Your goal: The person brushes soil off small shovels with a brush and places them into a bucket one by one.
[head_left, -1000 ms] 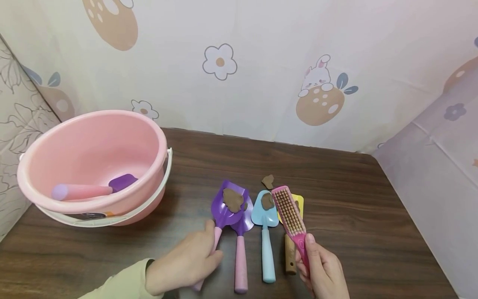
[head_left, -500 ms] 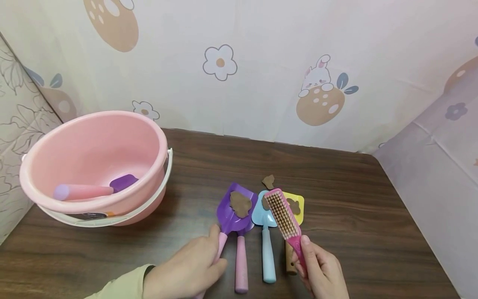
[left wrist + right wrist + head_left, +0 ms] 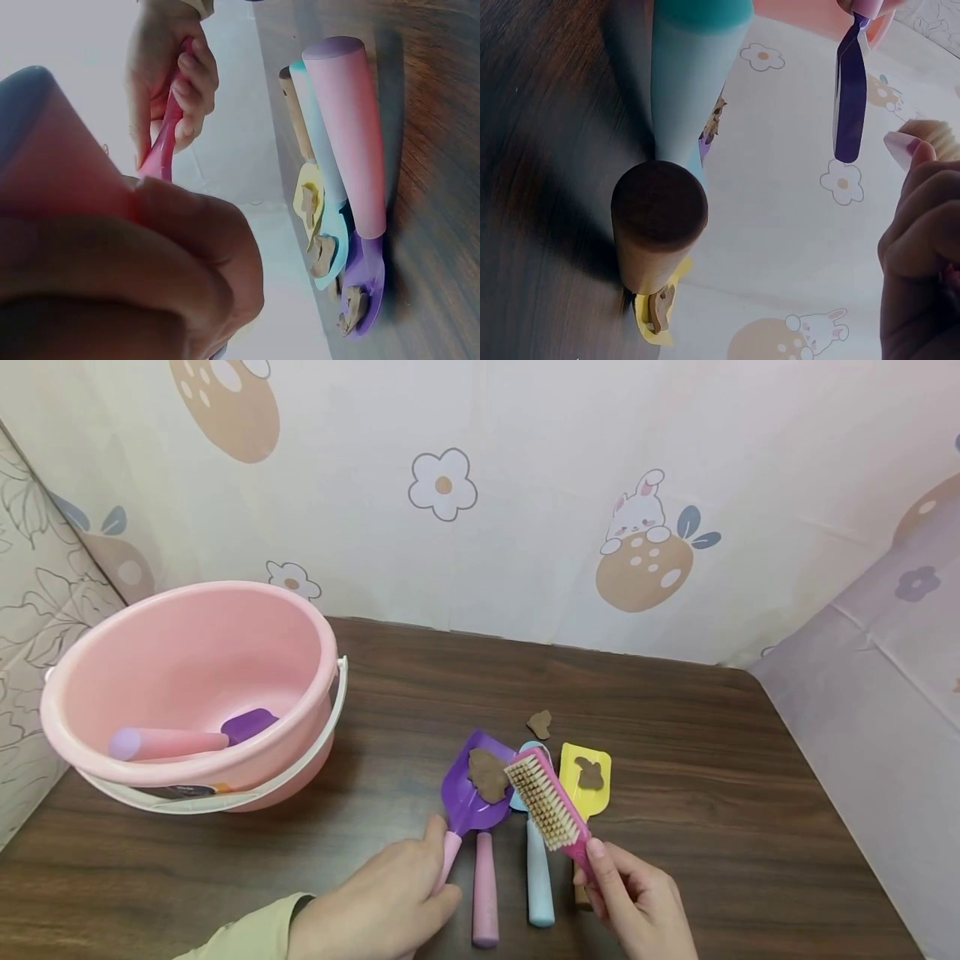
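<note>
My left hand (image 3: 382, 897) grips the pink handle of a purple toy shovel (image 3: 461, 793), raised over the table with a flat brown clay-like piece (image 3: 489, 775) on its blade. In my right hand (image 3: 637, 893) I hold a pink brush (image 3: 546, 802) by its handle, pale bristles turned up toward the left. The brush head hangs right beside the purple blade and overlaps a light blue shovel (image 3: 538, 877). Under the raised shovel lies a second purple one with a pink handle (image 3: 485, 893). A yellow shovel (image 3: 573, 768) with a brown piece (image 3: 590, 773) lies at the right, its brown handle mostly hidden.
A pink bucket (image 3: 187, 597) with a white handle (image 3: 341, 693) stands at the left of the wooden table (image 3: 712, 760). Inside it lies another purple shovel (image 3: 247, 725). One loose brown piece (image 3: 539, 723) is on the table behind the shovels. A patterned curtain (image 3: 525, 568) closes the back.
The raised purple shovel has moved right, covering more of the one below. The brush has moved left toward it and tilted further, uncovering the yellow shovel.
</note>
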Tool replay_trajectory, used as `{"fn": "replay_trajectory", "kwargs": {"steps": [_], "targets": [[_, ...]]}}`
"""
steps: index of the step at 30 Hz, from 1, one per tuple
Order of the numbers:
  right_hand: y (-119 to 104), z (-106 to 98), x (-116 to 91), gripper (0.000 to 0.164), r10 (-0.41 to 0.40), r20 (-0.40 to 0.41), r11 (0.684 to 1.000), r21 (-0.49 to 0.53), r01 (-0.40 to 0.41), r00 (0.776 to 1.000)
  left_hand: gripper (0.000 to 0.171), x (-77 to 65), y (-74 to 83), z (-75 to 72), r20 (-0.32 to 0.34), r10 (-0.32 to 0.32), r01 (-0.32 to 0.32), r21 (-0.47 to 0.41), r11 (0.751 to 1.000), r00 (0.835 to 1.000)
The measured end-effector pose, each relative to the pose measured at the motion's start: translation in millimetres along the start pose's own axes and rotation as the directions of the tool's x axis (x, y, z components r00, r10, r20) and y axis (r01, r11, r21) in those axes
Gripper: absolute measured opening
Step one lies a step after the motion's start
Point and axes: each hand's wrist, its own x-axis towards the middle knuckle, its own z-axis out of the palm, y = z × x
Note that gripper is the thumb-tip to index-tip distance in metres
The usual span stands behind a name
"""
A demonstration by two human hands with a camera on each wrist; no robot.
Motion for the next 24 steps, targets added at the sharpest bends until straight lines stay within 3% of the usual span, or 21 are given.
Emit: {"fn": "replay_trajectory", "kwargs": {"steps": [4, 12, 17, 24], "targets": [[2.4, 1.4, -0.2, 0.033, -0.071, -0.013, 0.997, -0.013, 0.071, 0.997, 0.033, 0.4, 0.5, 1.2, -0.01, 0.013, -0.013, 0.019, 1.0, 1.0], [7.6, 2.7, 0.4, 0.019, -0.134, -0.047, 0.988, -0.078, 0.13, 0.99, 0.029, 0.6, 2.2, 2.7, 0.005, 0.014, -0.014, 0.0, 1.0, 1.0], [9.3, 6.0, -1.7, 0.024, -0.228, -0.087, 0.973, -0.063, 0.223, 0.97, 0.033, 0.6, 3.2, 4.3, 0.039, -0.014, 0.015, -0.008, 1.0, 0.999], [11.8, 7.1, -1.9, 0.025, -0.24, -0.092, 0.97, -0.066, 0.234, 0.967, 0.032, -0.8, 3.9, 5.4, 0.029, -0.003, 0.003, 0.004, 1.0, 1.0]]}}
